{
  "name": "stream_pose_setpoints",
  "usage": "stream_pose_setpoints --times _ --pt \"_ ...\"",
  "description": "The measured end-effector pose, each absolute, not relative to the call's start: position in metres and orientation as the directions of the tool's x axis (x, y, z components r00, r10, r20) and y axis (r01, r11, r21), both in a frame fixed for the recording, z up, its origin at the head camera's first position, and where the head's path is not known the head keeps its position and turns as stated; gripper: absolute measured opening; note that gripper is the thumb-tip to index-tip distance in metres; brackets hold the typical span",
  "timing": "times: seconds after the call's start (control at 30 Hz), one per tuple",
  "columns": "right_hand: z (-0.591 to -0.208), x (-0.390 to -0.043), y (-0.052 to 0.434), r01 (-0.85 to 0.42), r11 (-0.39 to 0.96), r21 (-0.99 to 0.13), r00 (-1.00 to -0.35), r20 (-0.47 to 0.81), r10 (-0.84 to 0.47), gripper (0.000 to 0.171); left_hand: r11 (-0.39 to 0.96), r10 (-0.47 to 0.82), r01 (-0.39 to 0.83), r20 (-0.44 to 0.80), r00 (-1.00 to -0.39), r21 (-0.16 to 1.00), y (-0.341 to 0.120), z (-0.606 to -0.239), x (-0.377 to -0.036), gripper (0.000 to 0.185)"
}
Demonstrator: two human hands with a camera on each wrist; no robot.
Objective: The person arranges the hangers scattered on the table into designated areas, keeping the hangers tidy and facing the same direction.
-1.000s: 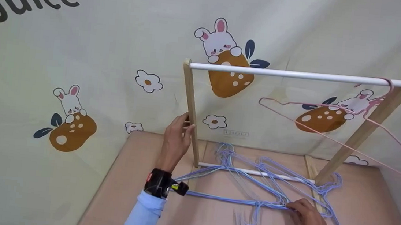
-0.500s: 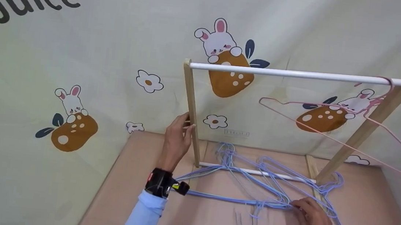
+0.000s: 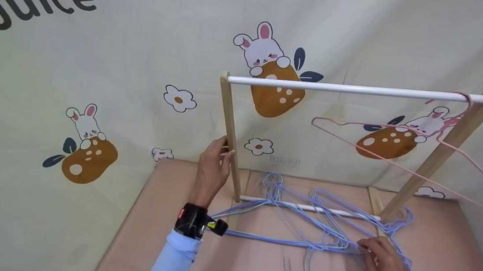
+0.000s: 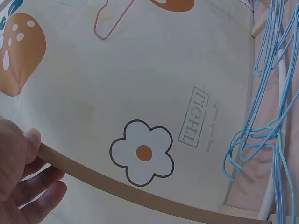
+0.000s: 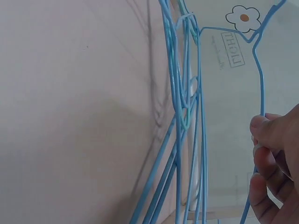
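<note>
Bunny-print backdrop; one pink wire hanger [image 3: 413, 143] up on wooden rack w/ white rail [image 3: 352, 89]. Left hand [image 3: 213, 166] grips rack post, right hand [image 3: 382, 259] pinches tangled blue wire hangers [image 3: 304, 217] — rest unhung.

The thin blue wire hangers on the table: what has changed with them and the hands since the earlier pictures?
The right hand slid slightly rightward along the thin blue wire hangers, now pinching one wire, and the pile shifted a little. The left hand still grips the wooden rack post; the pink wire hanger still hangs on the white rail.
</note>
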State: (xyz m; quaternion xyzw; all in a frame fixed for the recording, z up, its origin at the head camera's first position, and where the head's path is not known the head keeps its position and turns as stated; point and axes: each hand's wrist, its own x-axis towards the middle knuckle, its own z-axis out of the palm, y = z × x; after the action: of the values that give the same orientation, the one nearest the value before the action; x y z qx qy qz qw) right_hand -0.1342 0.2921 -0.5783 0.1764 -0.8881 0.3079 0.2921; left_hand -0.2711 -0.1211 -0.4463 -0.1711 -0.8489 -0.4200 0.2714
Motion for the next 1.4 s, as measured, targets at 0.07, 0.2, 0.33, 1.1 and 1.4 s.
stream_pose_setpoints --times 0.07,0.2,0.33,1.1,1.4 --pt "-0.577 -0.134 0.293 -0.484 0.750 -0.451 -0.773 0.622 -0.125 0.032 0.592 0.064 0.517 0.604 -0.795 0.618 -0.121 -0.447 -0.272 0.037" --pt "-0.576 -0.133 0.295 -0.460 0.767 -0.447 -0.777 0.620 -0.105 0.029 0.593 0.066 0.509 0.593 -0.803 0.624 -0.121 -0.447 -0.272 0.037" --pt "-0.576 -0.131 0.295 -0.438 0.788 -0.434 -0.774 0.628 -0.085 0.028 0.605 0.056 0.491 0.582 -0.812 0.627 -0.121 -0.446 -0.271 0.038" --pt "-0.558 -0.128 0.304 -0.338 0.822 -0.459 -0.738 0.672 0.072 0.024 0.617 0.052 0.481 0.578 -0.814 0.622 -0.121 -0.447 -0.272 0.038" --pt "-0.548 -0.126 0.307 -0.345 0.825 -0.447 -0.712 0.697 0.079 0.026 0.618 0.054 0.489 0.588 -0.807 0.615 -0.121 -0.448 -0.272 0.036"
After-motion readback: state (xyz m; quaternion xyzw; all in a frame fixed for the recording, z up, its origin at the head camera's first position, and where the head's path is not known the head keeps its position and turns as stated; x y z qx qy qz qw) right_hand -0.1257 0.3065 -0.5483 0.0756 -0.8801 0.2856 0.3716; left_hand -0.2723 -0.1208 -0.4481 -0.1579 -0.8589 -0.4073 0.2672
